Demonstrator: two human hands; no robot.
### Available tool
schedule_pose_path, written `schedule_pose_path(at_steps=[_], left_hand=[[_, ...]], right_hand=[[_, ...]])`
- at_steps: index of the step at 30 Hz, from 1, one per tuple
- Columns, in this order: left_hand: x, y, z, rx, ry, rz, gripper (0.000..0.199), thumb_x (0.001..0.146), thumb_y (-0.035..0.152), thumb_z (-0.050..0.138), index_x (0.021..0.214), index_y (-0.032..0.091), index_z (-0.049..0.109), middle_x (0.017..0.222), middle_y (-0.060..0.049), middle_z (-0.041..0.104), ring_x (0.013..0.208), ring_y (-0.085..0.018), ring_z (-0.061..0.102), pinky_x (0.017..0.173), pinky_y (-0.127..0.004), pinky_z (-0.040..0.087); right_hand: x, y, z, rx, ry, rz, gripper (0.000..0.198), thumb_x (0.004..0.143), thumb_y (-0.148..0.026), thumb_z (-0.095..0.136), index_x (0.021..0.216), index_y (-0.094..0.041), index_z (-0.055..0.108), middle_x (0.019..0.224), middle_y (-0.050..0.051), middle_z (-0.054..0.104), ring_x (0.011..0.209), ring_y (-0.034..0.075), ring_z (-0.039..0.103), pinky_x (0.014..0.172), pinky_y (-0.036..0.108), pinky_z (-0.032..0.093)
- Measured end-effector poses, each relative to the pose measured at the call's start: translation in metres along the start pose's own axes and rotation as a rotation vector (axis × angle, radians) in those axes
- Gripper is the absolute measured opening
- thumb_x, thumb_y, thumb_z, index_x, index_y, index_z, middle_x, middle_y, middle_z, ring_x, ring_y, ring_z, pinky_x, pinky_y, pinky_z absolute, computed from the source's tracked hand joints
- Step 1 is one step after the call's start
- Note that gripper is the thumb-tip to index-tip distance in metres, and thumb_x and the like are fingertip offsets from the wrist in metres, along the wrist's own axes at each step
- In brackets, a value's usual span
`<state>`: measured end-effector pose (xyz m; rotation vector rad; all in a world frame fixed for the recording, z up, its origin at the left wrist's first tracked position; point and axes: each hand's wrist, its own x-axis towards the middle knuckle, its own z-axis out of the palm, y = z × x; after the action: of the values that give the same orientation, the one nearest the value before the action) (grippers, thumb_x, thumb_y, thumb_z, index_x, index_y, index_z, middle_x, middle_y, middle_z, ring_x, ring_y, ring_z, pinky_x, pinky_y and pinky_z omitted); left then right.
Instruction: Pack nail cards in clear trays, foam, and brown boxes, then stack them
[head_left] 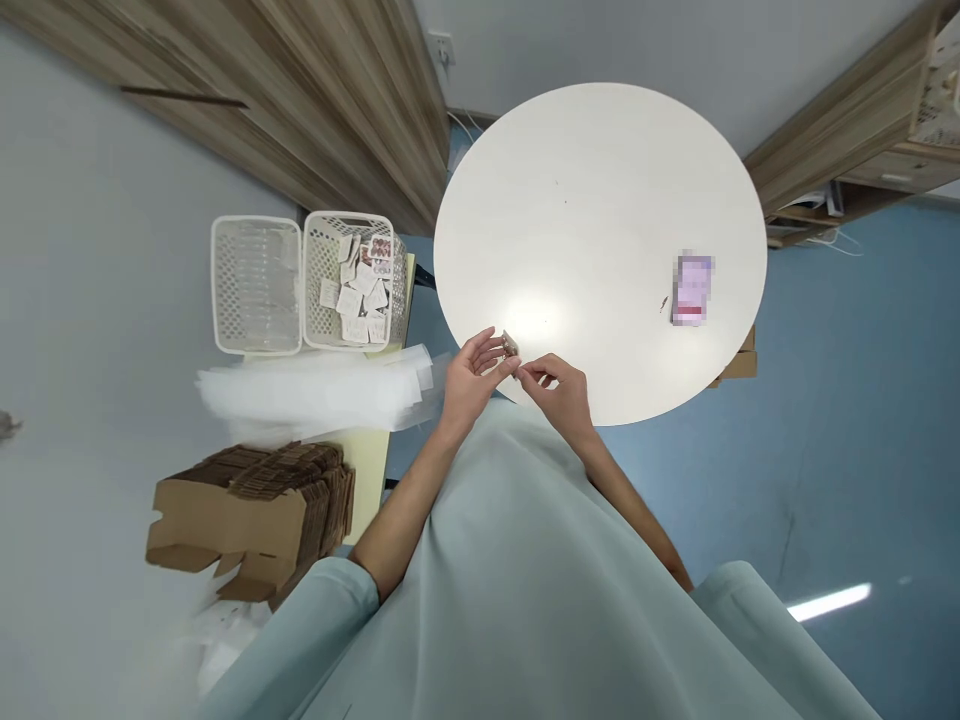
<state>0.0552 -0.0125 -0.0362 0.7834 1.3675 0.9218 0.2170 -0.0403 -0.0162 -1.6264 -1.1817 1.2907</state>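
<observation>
My left hand (472,380) holds a small brownish card (511,344) between thumb and fingers, over the near edge of the round white table (600,180). The card looks tilted, with little light and dark pieces on its face, too small to name. My right hand (559,392) is closed in a pinch at the card's lower end, close to the left thumb. What sits between the right fingertips is too small to make out.
Left of the table stand a white basket (319,245) with several small cards, another white basket (217,285) with clear packets, white translucent sheets (315,392) and flattened cardboard boxes (225,515). A blurred pink-purple item (693,288) lies on the table's right side.
</observation>
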Motion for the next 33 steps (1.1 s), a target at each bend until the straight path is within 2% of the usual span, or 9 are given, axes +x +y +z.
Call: schedule_pose_path(at_steps=[4,7,11,15,22,26,30,33], left_hand=[[-0.002,-0.009,-0.003,-0.002,0.074,0.006,0.06,0.081,0.045,0.088,0.133,0.021,0.07,0.136,-0.015,0.072,0.135,-0.034,0.065,0.115,-0.05,0.052],[-0.001,-0.019,-0.013,-0.011,0.126,-0.012,0.054,0.084,0.046,0.084,0.129,0.021,0.072,0.136,-0.015,0.074,0.135,-0.033,0.065,0.117,-0.051,0.05],[0.007,-0.039,-0.03,-0.002,0.141,-0.059,0.054,0.081,0.046,0.086,0.127,0.02,0.073,0.139,-0.015,0.073,0.134,-0.034,0.066,0.119,-0.054,0.047],[0.018,-0.055,-0.044,-0.002,0.145,-0.095,0.054,0.078,0.043,0.088,0.125,0.021,0.074,0.141,-0.016,0.071,0.139,-0.034,0.062,0.122,-0.054,0.045],[0.036,-0.061,-0.064,-0.022,0.077,-0.102,0.054,0.078,0.037,0.087,0.126,0.018,0.072,0.142,-0.019,0.069,0.142,-0.034,0.06,0.124,-0.052,0.042],[0.047,-0.06,-0.078,0.02,0.024,-0.119,0.055,0.083,0.036,0.082,0.134,0.018,0.069,0.15,-0.02,0.064,0.147,-0.034,0.055,0.125,-0.051,0.041],[0.056,-0.059,-0.105,0.148,-0.026,-0.158,0.057,0.09,0.035,0.073,0.144,0.021,0.063,0.161,-0.016,0.055,0.154,-0.031,0.047,0.128,-0.048,0.038],[0.061,-0.055,-0.131,0.14,-0.025,-0.127,0.058,0.092,0.038,0.07,0.147,0.022,0.061,0.162,-0.015,0.054,0.154,-0.032,0.047,0.127,-0.049,0.039]], right_hand=[[0.02,0.029,-0.006,0.023,-0.011,0.053,0.033,0.092,-0.057,0.069,0.082,-0.026,0.074,0.09,0.004,0.076,0.083,0.022,0.067,0.078,0.038,0.054],[0.04,0.054,-0.002,0.05,-0.069,0.115,0.038,0.09,-0.062,0.068,0.084,-0.024,0.074,0.09,0.005,0.076,0.084,0.022,0.068,0.078,0.037,0.053],[0.062,0.083,0.018,0.043,-0.146,0.147,0.04,0.087,-0.062,0.068,0.086,-0.022,0.073,0.09,0.006,0.078,0.085,0.022,0.068,0.084,0.037,0.055],[0.069,0.099,0.039,-0.027,-0.158,0.178,0.036,0.088,-0.057,0.067,0.083,-0.022,0.073,0.091,0.006,0.079,0.085,0.022,0.069,0.085,0.037,0.055],[0.068,0.103,0.059,-0.071,-0.1,0.227,0.029,0.089,-0.049,0.067,0.087,-0.021,0.075,0.091,0.006,0.079,0.085,0.021,0.07,0.083,0.034,0.054],[0.07,0.101,0.073,-0.159,-0.07,0.269,0.025,0.092,-0.046,0.068,0.09,-0.022,0.076,0.096,0.006,0.081,0.09,0.022,0.072,0.084,0.035,0.054],[0.067,0.096,0.084,-0.304,-0.017,0.337,0.019,0.093,-0.038,0.066,0.092,-0.023,0.079,0.103,0.006,0.082,0.096,0.024,0.073,0.089,0.036,0.055],[0.06,0.086,0.089,-0.352,0.034,0.326,0.022,0.094,-0.038,0.064,0.095,-0.023,0.08,0.107,0.007,0.082,0.096,0.024,0.073,0.088,0.036,0.056]])
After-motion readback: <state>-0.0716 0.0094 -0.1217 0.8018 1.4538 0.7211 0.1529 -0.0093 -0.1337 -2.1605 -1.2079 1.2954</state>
